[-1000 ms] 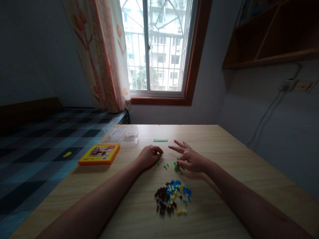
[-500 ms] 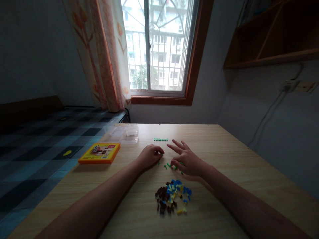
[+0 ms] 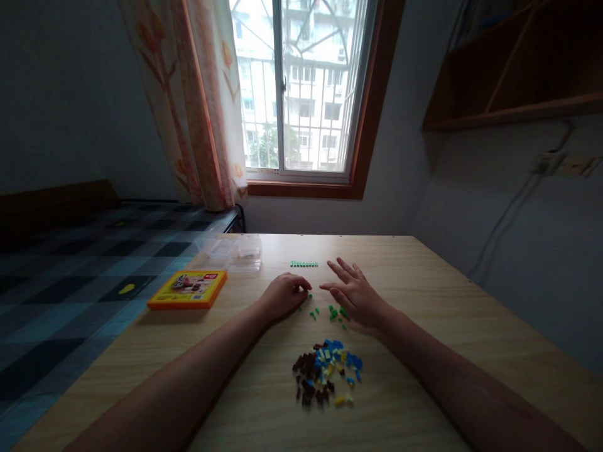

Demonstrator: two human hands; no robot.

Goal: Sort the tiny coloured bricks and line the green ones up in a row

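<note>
My left hand [image 3: 285, 295] rests on the table with its fingers curled and thumb and index fingertip close together; whether something is pinched there I cannot make out. Just below those fingertips lies a small green brick [image 3: 309, 295]. Fingers spread, my right hand [image 3: 358, 295] hovers over the table to the right, holding nothing I can see. Under and beside it are loose green bricks [image 3: 333, 312]. Beyond both hands stands a neat row of small green bricks [image 3: 304, 264]. Nearer to me lies a pile of brown, blue and yellow bricks [image 3: 325, 370].
An orange and yellow box [image 3: 188, 290] lies at the table's left edge, with clear plastic trays [image 3: 235, 253] behind it. The wooden table [image 3: 433, 307] stands beside a bed with a checked cover [image 3: 94, 251]. A wooden shelf [image 3: 513, 116] hangs on the right wall.
My right hand has shifted slightly right and uncovered more green bricks. A green brick now shows below my left fingertips. The left hand has barely moved.
</note>
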